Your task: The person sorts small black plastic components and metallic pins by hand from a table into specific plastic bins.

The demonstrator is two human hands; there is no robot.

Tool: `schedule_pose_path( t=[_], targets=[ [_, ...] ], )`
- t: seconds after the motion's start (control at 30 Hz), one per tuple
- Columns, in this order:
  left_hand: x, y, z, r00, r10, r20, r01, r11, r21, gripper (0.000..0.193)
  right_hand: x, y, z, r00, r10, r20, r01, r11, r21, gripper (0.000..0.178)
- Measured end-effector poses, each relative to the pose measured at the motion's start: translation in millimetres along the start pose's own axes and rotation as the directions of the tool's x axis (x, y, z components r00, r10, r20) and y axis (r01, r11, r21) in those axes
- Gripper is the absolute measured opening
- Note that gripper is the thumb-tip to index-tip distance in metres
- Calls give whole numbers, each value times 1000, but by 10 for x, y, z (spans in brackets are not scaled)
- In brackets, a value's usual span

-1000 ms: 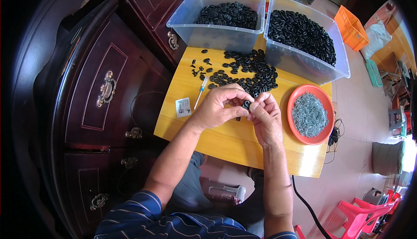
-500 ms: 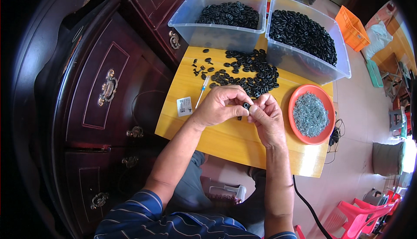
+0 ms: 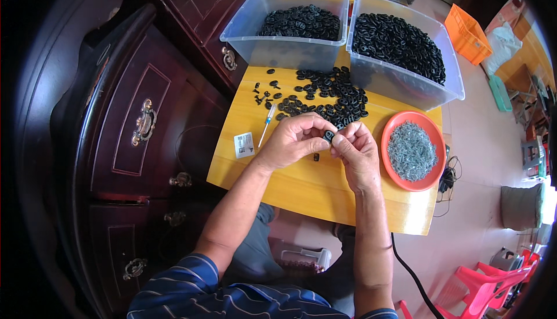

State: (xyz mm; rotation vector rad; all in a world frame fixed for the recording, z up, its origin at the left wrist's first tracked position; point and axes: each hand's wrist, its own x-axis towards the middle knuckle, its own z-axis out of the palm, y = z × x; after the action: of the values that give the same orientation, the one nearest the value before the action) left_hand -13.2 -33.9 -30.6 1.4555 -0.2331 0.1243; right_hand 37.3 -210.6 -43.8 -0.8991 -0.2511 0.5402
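Note:
Between my two hands, over the yellow wooden table (image 3: 290, 188), is a small black oval plastic piece (image 3: 329, 136) with holes in it. The thumb and fingers of my left hand (image 3: 299, 139) pinch it from one side. My right hand (image 3: 357, 151) grips its other side, fingertips close together; whether they also hold a tiny part is hidden. Just below the hands lies another small black piece (image 3: 316, 157). Beyond them spreads a loose heap of similar black pieces (image 3: 333, 95). A screwdriver (image 3: 267, 126) with a pale handle rests left of my left hand.
An orange-red bowl of silvery screws (image 3: 412, 151) stands at the right. Two clear plastic bins, the left bin (image 3: 284, 52) and the right bin (image 3: 400, 90), hold black pieces at the back. A white label card (image 3: 244, 145) lies left. Dark wooden drawers (image 3: 139, 122) border the table.
The black piece has tilted slightly between my fingers, and its holed face shows more. Both hands stay in nearly the same place; the whole view has shifted a little.

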Motion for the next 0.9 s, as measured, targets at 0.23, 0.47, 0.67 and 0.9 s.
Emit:
schedule_pose_path(
  t=[0.23, 0.47, 0.67, 0.9],
  targets=[
    [-1, -8, 45, 999, 33, -2, -32, 995, 92, 14, -14, 2, -16, 1000, -20, 10, 20, 998, -67, 19],
    [-80, 203, 60, 986, -167, 20, 164, 981, 101, 17, -106, 12, -30, 1000, 6, 5, -5, 996, -91, 18],
    [698, 769, -626, 993, 20, -112, 20, 940, 340, 14, -81, -57, -122, 997, -71, -43, 56, 956, -289, 11],
    [735, 1348, -770, 927, 208, -311, -44, 886, 461, 30, -18, -58, -200, 999, -41, -27, 33, 964, -263, 11]
  ],
)
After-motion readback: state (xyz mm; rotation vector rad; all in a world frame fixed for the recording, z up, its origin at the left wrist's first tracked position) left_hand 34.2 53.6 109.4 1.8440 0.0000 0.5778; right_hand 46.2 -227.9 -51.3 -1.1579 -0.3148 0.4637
